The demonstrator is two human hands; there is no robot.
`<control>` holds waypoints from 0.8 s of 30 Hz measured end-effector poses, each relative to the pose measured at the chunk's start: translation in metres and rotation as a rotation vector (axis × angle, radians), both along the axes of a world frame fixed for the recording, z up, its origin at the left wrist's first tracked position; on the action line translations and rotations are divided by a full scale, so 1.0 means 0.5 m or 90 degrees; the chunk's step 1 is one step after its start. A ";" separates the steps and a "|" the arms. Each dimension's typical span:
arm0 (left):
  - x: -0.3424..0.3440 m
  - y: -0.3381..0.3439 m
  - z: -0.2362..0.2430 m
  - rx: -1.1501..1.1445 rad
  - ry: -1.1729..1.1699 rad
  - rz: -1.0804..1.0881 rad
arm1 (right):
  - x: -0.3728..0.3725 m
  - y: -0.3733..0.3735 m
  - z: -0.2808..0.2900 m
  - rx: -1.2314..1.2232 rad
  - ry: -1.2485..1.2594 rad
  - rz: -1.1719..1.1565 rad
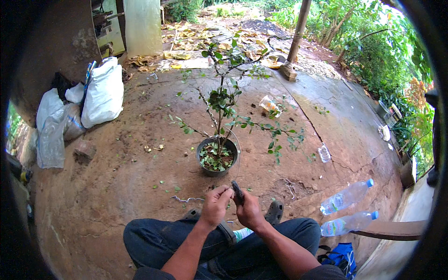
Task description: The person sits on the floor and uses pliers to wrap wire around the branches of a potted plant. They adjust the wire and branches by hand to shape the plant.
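Observation:
My left hand (214, 206) is closed in a pinch on a thin wire (238, 163), which arcs down from the potted plant to my fingers. Just beside it, my right hand (248, 210) grips a dark hand tool (237, 192), apparently pliers or cutters, held close to the wire's end. Ahead of both hands stands a small leafy plant (220, 102) with several thin branches in a black pot (213, 170), with fallen leaves on its soil. A wavy piece of pale wire (186, 199) lies on the ground left of my hands.
White sacks (101, 93) and a brick (85, 151) sit at the left. Two plastic bottles (345, 196) lie at the right near a blue bag (338, 261). A small clear bottle (324, 152), a wooden post (294, 42), leaf litter and greenery are farther out on the concrete and beyond.

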State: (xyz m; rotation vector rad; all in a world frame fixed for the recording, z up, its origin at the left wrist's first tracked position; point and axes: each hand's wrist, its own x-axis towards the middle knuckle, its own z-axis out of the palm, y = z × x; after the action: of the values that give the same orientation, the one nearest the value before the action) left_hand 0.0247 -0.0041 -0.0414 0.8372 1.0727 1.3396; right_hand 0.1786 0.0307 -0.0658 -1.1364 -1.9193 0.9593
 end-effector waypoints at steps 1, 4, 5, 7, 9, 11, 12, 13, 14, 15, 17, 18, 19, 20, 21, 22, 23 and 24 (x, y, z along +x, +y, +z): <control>0.015 -0.004 -0.007 -0.040 -0.065 0.012 | -0.001 -0.002 -0.003 -0.007 -0.026 -0.014; 0.028 -0.004 -0.027 -0.029 -0.099 0.030 | 0.000 0.002 -0.006 -0.011 -0.086 -0.033; 0.024 -0.002 -0.032 -0.040 -0.088 0.021 | 0.000 0.006 -0.006 -0.004 -0.092 -0.021; 0.021 0.007 -0.034 0.014 -0.047 0.046 | 0.000 0.013 -0.004 0.003 -0.082 0.000; 0.014 0.011 -0.026 0.044 0.029 0.089 | -0.002 0.016 0.000 0.000 -0.047 0.019; 0.007 0.011 -0.012 0.083 0.137 0.142 | 0.000 0.013 0.005 0.016 -0.054 0.027; 0.005 0.008 -0.004 0.074 0.191 0.134 | 0.002 0.010 0.007 0.038 -0.054 0.033; 0.002 0.004 0.002 0.067 0.250 0.128 | 0.002 0.009 0.009 0.030 -0.081 0.021; 0.000 0.002 0.007 0.086 0.303 0.134 | 0.002 0.007 0.010 0.035 -0.104 0.011; 0.002 0.003 0.010 0.106 0.377 0.132 | 0.002 0.007 0.011 0.041 -0.134 -0.003; 0.006 0.004 0.012 0.202 0.512 0.151 | 0.002 0.007 0.014 0.022 -0.114 -0.020; 0.008 0.004 0.012 0.194 0.517 0.149 | 0.002 0.008 0.016 0.013 -0.108 -0.031; 0.010 0.004 0.011 0.186 0.522 0.147 | 0.002 0.009 0.018 0.012 -0.111 -0.029; 0.012 0.004 0.011 0.178 0.527 0.143 | 0.004 0.010 0.020 0.011 -0.114 -0.028; 0.014 0.003 0.012 0.156 0.530 0.140 | 0.005 0.010 0.023 0.014 -0.117 -0.030; 0.016 0.002 0.012 0.134 0.534 0.138 | 0.006 0.009 0.025 0.009 -0.121 -0.027; 0.016 0.001 0.014 0.112 0.538 0.136 | 0.006 0.008 0.027 0.007 -0.124 -0.025; 0.017 0.000 0.016 0.106 0.563 0.135 | 0.005 0.006 0.028 0.017 -0.120 -0.020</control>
State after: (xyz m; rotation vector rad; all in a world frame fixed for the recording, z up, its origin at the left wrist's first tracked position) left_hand 0.0331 -0.0043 -0.0332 1.5481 1.7784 1.2510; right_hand 0.1812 0.0338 -0.0516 -1.2772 -2.0496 0.8325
